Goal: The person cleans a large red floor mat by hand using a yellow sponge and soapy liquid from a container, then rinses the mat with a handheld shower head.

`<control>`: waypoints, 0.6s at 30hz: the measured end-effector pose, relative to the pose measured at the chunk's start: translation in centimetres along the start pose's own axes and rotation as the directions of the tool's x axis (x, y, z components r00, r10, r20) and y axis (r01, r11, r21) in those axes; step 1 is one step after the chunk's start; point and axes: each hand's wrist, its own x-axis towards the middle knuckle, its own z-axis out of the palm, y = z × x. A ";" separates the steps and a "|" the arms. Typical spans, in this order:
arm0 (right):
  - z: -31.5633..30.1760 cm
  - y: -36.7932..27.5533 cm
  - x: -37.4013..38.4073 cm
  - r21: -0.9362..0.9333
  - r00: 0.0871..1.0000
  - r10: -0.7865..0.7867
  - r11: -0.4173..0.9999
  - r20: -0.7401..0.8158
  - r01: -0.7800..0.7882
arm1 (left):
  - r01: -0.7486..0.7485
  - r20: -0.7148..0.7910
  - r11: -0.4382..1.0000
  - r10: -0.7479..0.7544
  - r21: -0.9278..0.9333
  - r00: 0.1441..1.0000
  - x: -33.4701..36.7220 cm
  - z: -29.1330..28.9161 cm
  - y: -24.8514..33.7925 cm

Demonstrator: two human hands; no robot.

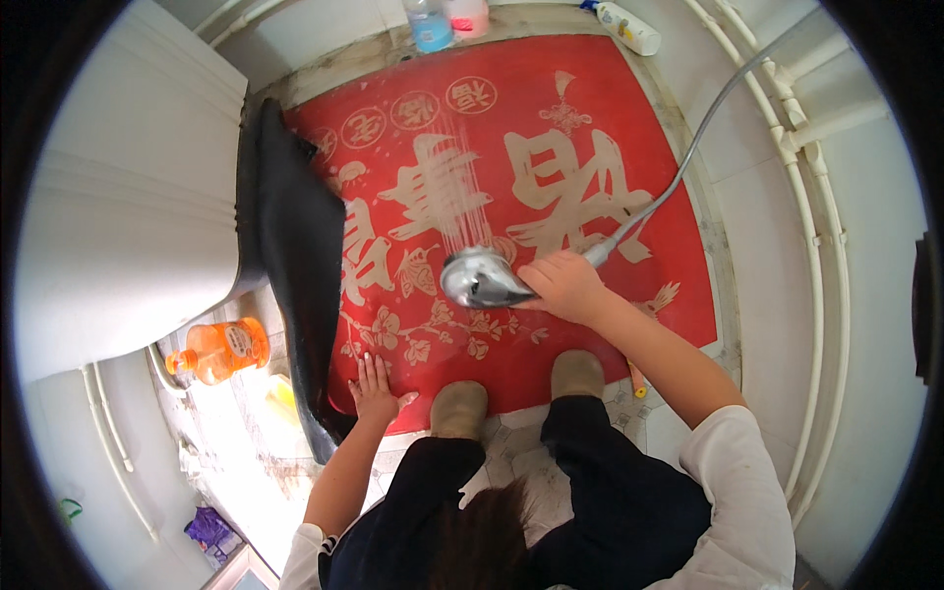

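My right hand (565,285) is closed around the handle of a chrome shower head (478,277). Thin streams of water spray from it toward the far side, onto a red floor mat (629,108) with beige characters and flowers. A grey hose (678,167) runs from the handle up to the upper right. My left hand (374,390) lies flat on the mat's near left part, fingers stretched out and holding nothing. Beside it, the mat's left side is folded up, showing its black underside (290,236).
Orange bottle (226,349) lies on the floor at left, near a white cabinet (138,187). A blue bottle (431,29), a pink bottle (468,18) and a white bottle (629,28) are at the far wall. White pipes (811,226) line the right wall. My shoes (458,408) touch the mat's near edge.
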 end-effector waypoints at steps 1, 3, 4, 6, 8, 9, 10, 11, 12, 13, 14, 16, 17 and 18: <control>0.6 -0.2 -0.8 0.023 0.999 -0.007 1.000 0.032 0.006 | 0.010 0.009 1.000 -0.010 -0.005 1.000 0.0 0.2 -0.1; 1.3 -0.6 -3.0 0.050 0.993 -0.002 0.999 0.118 -0.004 | -0.047 -0.060 0.999 0.045 -0.027 0.997 0.2 0.3 -0.1; 1.6 -0.9 -4.1 0.063 0.980 0.005 0.998 0.198 -0.018 | -0.034 -0.052 0.999 0.032 -0.033 0.998 0.1 0.6 -0.1; 2.3 -1.4 -6.2 0.078 0.965 -0.003 0.997 0.261 -0.019 | -0.057 -0.093 0.998 0.055 -0.012 0.994 0.1 0.8 -0.3; 3.0 -2.0 -8.2 0.092 0.945 -0.014 0.996 0.327 -0.018 | -0.067 -0.114 0.997 0.062 -0.039 0.991 0.1 1.1 -0.6; 3.4 -2.3 -9.1 0.098 0.938 -0.018 0.995 0.345 -0.017 | -0.075 -0.150 0.995 0.065 -0.061 0.986 0.0 1.3 -0.7; 3.5 -2.6 -9.7 0.103 0.931 -0.024 0.995 0.363 -0.015 | -0.084 -0.186 0.993 0.067 -0.082 0.980 -0.1 1.6 -0.8; 3.4 -3.0 -9.9 0.102 0.929 -0.037 0.995 0.369 -0.001 | -0.091 -0.209 0.991 0.069 -0.097 0.975 -0.4 1.4 -0.8; 3.4 -3.3 -10.0 0.117 0.927 -0.055 0.993 0.371 0.011 | -0.074 -0.202 0.992 0.052 -0.105 0.978 -0.5 1.8 -0.9; 3.4 -3.5 -10.0 0.126 0.924 -0.057 0.992 0.377 0.009 | -0.102 -0.278 0.984 0.058 -0.148 0.959 -0.4 2.5 -1.1; 3.4 -3.7 -9.9 0.132 0.922 -0.056 0.991 0.383 0.006 | -0.136 -0.355 0.973 0.062 -0.187 0.933 -0.3 3.0 -1.2; 3.4 -4.3 -9.2 0.150 0.921 -0.086 0.988 0.379 0.030 | -0.109 -0.380 0.978 0.035 -0.176 0.924 -0.5 4.1 -1.1; 3.5 -4.6 -8.9 0.168 0.933 -0.105 0.985 0.343 0.050 | -0.122 -0.419 0.973 0.031 -0.193 0.908 -0.6 4.5 -1.1; 3.6 -4.9 -8.4 0.184 0.944 -0.123 0.981 0.305 0.068 | -0.137 -0.458 0.968 0.027 -0.208 0.889 -0.7 4.8 -1.1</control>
